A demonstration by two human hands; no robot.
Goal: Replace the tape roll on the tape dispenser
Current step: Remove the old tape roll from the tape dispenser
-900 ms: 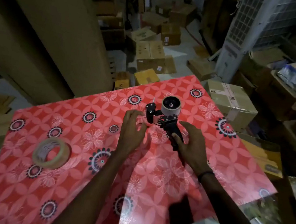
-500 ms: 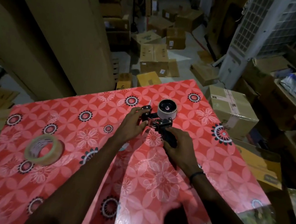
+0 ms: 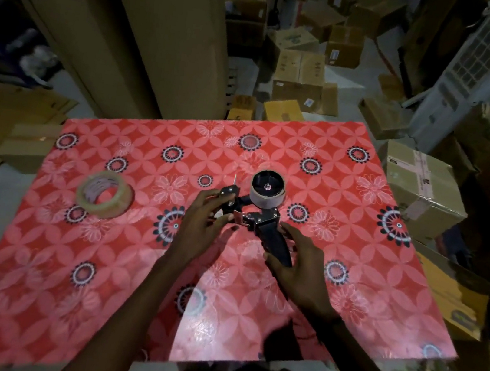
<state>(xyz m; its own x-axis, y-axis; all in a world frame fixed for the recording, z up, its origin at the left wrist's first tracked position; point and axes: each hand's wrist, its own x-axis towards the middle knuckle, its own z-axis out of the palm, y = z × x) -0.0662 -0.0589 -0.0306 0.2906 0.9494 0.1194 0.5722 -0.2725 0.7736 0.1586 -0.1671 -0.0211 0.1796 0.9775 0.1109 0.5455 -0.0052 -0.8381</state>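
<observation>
A red flowered table [image 3: 350,280] fills the view, with cardboard boxes [image 3: 299,79] piled on the floor beyond its far edge and one taped box [image 3: 421,186] hard against its right side. Both forearms reach in from the near edge to the middle of the table, and between the two hands sits the dispenser [image 3: 252,215], black, lying on the cloth.

The right hand [image 3: 300,273] cups the dispenser's black handle: thumb on the near left side of it, fingers curled round the far right side, a loose wrap rather than a tight fist. The left hand [image 3: 199,226] is on the front end, fingertips pinching the black part by the blade, thumb tucked under; a thin pale spike stands up just past those fingertips.

Just beyond both grips, on the dispenser's hub, sits a spent core [image 3: 267,190], a pale ring with a dark centre, open end up. No hand touches it.

Well off to the left of the left hand lies the tape roll [image 3: 105,194], flat on the cloth and clear of everything, its brownish tape thick around the hole.
</observation>
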